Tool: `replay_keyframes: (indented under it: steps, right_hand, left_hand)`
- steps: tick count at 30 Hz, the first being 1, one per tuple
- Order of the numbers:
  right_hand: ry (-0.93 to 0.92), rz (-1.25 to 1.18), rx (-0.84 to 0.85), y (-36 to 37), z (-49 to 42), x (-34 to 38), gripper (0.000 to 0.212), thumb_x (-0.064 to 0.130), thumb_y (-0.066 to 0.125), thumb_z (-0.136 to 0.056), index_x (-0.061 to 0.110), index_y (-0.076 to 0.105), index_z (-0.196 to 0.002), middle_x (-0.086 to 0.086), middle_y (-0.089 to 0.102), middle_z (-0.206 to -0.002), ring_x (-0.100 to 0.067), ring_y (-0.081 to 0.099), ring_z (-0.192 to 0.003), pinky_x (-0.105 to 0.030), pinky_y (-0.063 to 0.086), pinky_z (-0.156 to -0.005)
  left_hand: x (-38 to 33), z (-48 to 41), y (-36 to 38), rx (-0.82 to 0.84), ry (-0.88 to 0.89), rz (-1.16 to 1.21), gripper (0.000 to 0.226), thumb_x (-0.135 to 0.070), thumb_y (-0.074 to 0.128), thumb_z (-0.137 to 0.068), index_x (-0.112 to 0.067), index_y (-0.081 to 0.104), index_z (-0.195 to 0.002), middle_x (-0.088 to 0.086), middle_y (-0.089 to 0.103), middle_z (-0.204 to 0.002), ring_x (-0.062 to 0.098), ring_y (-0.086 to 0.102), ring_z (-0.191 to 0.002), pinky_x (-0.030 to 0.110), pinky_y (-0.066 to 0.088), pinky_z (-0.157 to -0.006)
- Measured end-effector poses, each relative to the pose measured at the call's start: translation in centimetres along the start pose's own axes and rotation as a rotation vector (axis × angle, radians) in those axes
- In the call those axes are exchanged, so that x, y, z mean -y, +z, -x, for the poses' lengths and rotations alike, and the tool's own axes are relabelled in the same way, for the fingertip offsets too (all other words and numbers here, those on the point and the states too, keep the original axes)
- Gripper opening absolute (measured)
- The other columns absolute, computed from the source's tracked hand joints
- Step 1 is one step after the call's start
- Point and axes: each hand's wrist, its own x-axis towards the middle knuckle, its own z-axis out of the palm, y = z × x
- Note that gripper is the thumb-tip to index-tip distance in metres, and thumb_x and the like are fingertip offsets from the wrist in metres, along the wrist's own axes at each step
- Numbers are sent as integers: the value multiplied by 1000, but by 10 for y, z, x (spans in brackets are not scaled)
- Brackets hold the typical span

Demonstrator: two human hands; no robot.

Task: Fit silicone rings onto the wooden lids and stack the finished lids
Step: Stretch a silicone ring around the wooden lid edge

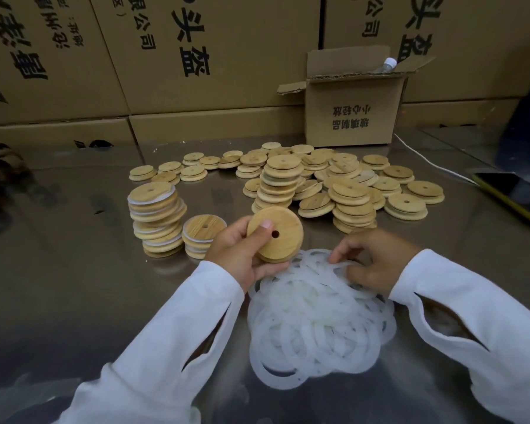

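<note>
Gripping wooden lid [285, 240] in left hand [237, 255]; box [352, 114] (print upside-down: 小心轻放).

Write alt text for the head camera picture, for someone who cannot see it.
A person's left hand holds a round wooden lid while the right hand touches a pile of white silicone rings on a shiny table. Two stacks of ringed lids stand at left; loose lids and cardboard boxes lie behind.

**A:** What kind of place is this?

**B:** Looks like a packing workshop or stockroom. Printed shipping cartons [242, 56] stacked wall-high behind a steel table [74, 286], with wooden lids [351, 188] heaped in bulk.
</note>
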Motion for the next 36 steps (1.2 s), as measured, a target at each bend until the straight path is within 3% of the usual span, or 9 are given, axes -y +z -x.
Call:
replay_keyframes:
  steps: [5,12,16,18,21,27,31,34,36]
  right_hand:
    - [-6,58,-79,2,0,2,13,19,64,-81,31,62,-77,19,55,-76,-3,53,-79,-1,35,-58]
    - [-42,73,-142,9,-4,1,11,24,65,-82,26,68,-92,11,58,-84,-3,52,-80,-5,34,-61]
    - [-46,46,-227,10,-4,3,11,22,67,-79,29,60,-75,12,58,-76,-7,54,-77,-4,35,-59]
    - [-57,-34,-306,9,-3,4,14,20,69,-77,25,59,-69,10,60,-77,-9,56,-78,-7,38,-64]
    - [-74,-341,-388,3,1,8,8,18,72,-75,19,66,-70,6,66,-76,-10,60,-75,-19,48,-71]
    - [-141,-880,-288,3,6,25,9,21,69,-61,16,66,-68,6,64,-60,-5,58,-57,-14,47,-56]
    - [-67,-906,-269,16,3,32,9,6,68,-73,13,66,-68,0,65,-58,-8,55,-50,-15,46,-49]
    - [-13,-875,-324,19,3,31,13,7,69,-75,16,67,-66,0,65,-55,-11,53,-49,-16,45,-47]
    - [4,-865,-392,19,3,31,13,9,70,-75,18,67,-66,1,65,-55,-11,56,-51,-16,48,-50]
  left_hand:
    - [2,1,1,28,-14,-30,12,-16,54,-87,-14,65,-92,16,63,-106,34,63,-97,32,57,-56]
    - [2,2,2,43,-30,-31,14,-18,55,-84,-13,65,-93,19,61,-112,37,61,-101,32,56,-56]
    - [1,2,2,39,-27,-27,15,-19,55,-84,-12,64,-94,22,61,-113,38,63,-98,33,57,-57]
    - [0,2,2,36,-26,-28,15,-18,54,-87,-11,63,-96,23,63,-110,38,66,-91,31,57,-57]
    - [-2,3,1,25,-21,7,14,-18,52,-89,-11,62,-96,19,68,-96,35,70,-75,30,57,-55]
    - [-1,5,4,4,35,-42,12,-16,53,-90,-12,65,-90,10,69,-83,23,70,-69,29,56,-51]
    - [-2,7,8,30,34,-38,16,-18,52,-90,-12,66,-88,7,72,-72,21,70,-64,30,55,-49]
    - [-5,7,11,27,-35,9,30,-34,50,-89,-9,65,-96,15,72,-85,27,70,-72,37,57,-52]
    - [-3,8,11,45,-11,-76,29,-39,54,-83,-16,69,-92,11,72,-87,26,71,-77,36,58,-56]
